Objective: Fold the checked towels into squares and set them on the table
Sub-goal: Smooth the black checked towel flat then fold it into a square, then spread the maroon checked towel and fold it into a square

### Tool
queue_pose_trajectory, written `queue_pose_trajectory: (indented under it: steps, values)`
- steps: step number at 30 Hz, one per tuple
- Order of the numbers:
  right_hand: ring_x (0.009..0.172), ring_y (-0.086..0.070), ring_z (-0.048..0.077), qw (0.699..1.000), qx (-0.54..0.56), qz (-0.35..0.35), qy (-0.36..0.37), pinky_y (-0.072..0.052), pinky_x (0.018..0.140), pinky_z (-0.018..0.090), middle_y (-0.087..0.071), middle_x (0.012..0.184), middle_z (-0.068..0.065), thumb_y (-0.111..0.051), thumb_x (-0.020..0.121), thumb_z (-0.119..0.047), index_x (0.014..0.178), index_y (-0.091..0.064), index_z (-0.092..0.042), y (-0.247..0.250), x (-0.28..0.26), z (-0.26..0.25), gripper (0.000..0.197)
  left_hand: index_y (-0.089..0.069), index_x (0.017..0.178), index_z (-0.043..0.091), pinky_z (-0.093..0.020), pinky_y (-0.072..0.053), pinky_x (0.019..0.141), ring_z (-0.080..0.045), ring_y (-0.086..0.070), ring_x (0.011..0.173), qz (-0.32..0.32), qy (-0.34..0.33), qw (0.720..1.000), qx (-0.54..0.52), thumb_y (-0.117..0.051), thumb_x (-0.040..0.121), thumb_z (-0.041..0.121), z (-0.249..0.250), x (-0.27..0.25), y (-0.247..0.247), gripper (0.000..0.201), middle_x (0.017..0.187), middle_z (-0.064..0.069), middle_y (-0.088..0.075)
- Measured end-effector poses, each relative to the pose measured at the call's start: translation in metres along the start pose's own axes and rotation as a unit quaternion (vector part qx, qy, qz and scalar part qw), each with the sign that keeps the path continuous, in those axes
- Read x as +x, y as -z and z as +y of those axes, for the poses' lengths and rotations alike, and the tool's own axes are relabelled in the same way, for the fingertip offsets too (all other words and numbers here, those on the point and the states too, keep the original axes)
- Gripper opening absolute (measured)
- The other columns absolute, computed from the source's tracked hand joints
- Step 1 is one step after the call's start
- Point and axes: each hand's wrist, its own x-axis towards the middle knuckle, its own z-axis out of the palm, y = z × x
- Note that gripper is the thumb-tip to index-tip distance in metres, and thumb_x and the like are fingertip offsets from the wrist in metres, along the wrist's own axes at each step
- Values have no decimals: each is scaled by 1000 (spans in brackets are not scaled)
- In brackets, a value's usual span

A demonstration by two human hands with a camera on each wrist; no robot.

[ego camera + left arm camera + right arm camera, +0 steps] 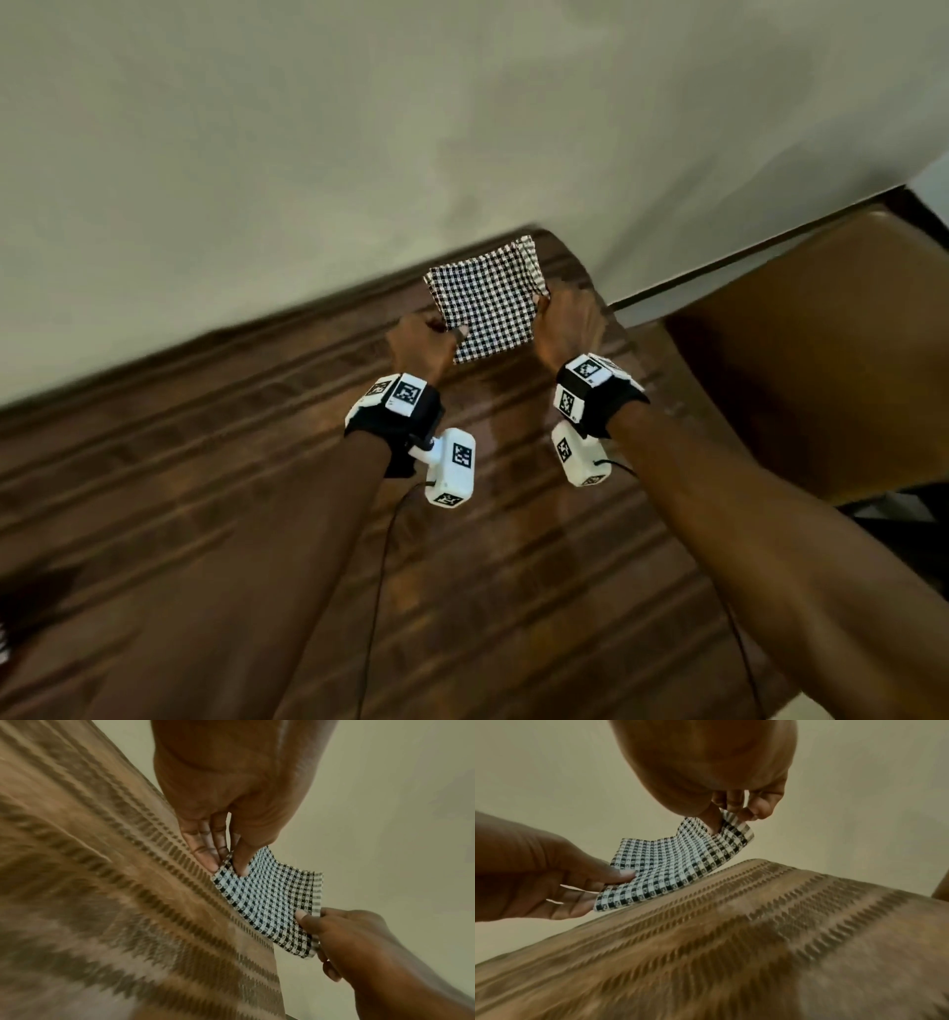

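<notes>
A black-and-white checked towel (485,303), folded to a small square, hangs between both hands just above the far end of the brown striped table (257,514). My left hand (429,342) pinches its near-left corner, thumb on top and fingers beneath. My right hand (562,321) pinches the right edge. In the left wrist view the left hand (231,862) grips one corner of the towel (272,898) and the right hand (311,925) the opposite side. The right wrist view shows the right hand (729,817) pinching a raised corner of the towel (670,870) and the left hand (613,880) the lower one.
A pale wall (359,128) runs behind the table's far edge. A tan chair or board (821,360) stands to the right of the table. Cables trail from the wrist cameras over the table. Something dark lies at the left edge (15,606).
</notes>
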Motion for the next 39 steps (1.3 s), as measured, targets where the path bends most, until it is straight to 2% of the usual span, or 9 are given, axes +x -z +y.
queue_pose_trajectory:
  steps: [3,5,10,15,19,23,32,36,39]
  values:
    - [115,-54,40,999,22,-6,36,-41,102,42,-59,125,22,-47,91,-16,127,-54,-2,5,37,6,39,-72,74,9,-36,-57,70,-23,-68,70,-11,34,998,-57,-83,65,31,9,38,-24,26,73,-8,-71]
    - [110,-57,37,994,66,30,77,-36,99,31,-63,122,20,-50,90,-11,131,-54,-5,13,54,9,41,-71,75,10,-41,-60,67,-23,-71,68,-4,61,995,-81,-85,57,34,7,60,-38,33,73,-10,-73]
    - [110,-60,30,997,70,-2,43,-43,97,29,-64,122,13,-48,91,-12,127,-58,-9,-22,100,26,37,-66,80,1,-17,-48,41,-8,-59,48,12,74,991,-108,-79,75,6,6,80,-56,15,67,-11,-65]
    - [100,-62,37,998,67,-11,13,-49,93,38,-66,112,21,-47,89,-4,110,-65,3,-64,116,45,29,-57,65,13,-28,-55,49,-4,-59,43,-4,92,989,-118,-75,78,-1,-22,98,-71,26,63,-8,-60]
    - [118,-52,36,997,74,-1,-26,-40,104,40,-57,128,20,-54,90,-16,124,-55,0,-73,117,56,38,-60,63,19,-38,-59,60,-21,-64,56,27,64,995,-73,-80,74,13,-28,99,-74,23,68,-11,-68]
    - [117,-50,37,999,41,7,-29,-43,99,46,-51,128,22,-50,93,-21,128,-47,-1,-65,102,58,41,-72,76,16,-28,-56,72,-15,-69,73,52,-8,998,-18,-76,78,22,-30,79,-62,7,82,-6,-75]
    - [85,-60,31,989,29,-22,144,-49,71,38,-62,101,14,-52,93,-20,105,-59,-7,-92,-68,-22,19,-71,80,23,-38,-57,71,-14,-71,70,69,25,997,14,-55,84,56,-143,-43,41,37,72,7,-73]
    - [78,-63,32,962,76,-133,226,-53,67,40,-64,94,11,-53,91,-18,96,-61,-12,-129,-191,-109,12,-73,79,23,-32,-53,73,-22,-70,80,91,91,988,82,-45,90,63,-202,-132,133,50,74,4,-74]
    - [89,-62,35,927,97,-241,272,-51,78,44,-65,98,12,-46,91,-24,95,-64,-12,-161,-269,-175,22,-73,80,18,-35,-48,74,-33,-67,90,127,120,976,129,-45,91,63,-251,-185,198,54,83,-8,-74]
